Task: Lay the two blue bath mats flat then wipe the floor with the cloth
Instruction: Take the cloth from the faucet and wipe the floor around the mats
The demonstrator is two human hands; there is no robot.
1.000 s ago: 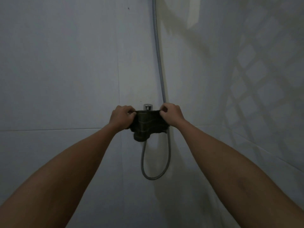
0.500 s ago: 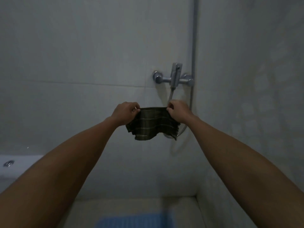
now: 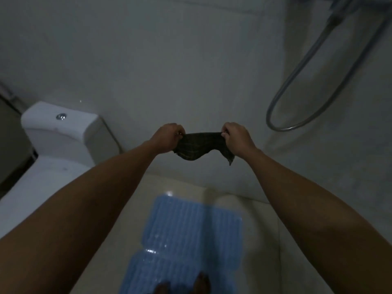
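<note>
A dark checked cloth hangs stretched between my two hands, in the air in front of the wall. My left hand pinches its left top corner and my right hand pinches its right top corner. Below, two ribbed blue bath mats lie flat on the pale floor: the far blue mat and the near blue mat, overlapping a little. My toes stand on the near mat at the bottom edge.
A white toilet with its cistern stands at the left against the wall. A grey shower hose loops down the wall at the upper right. Pale floor tiles show to the right of the mats.
The view has tilted down from the wall and tap to the floor, bringing the mats and toilet into sight. Both hands keep hold of the cloth and have lowered it.
</note>
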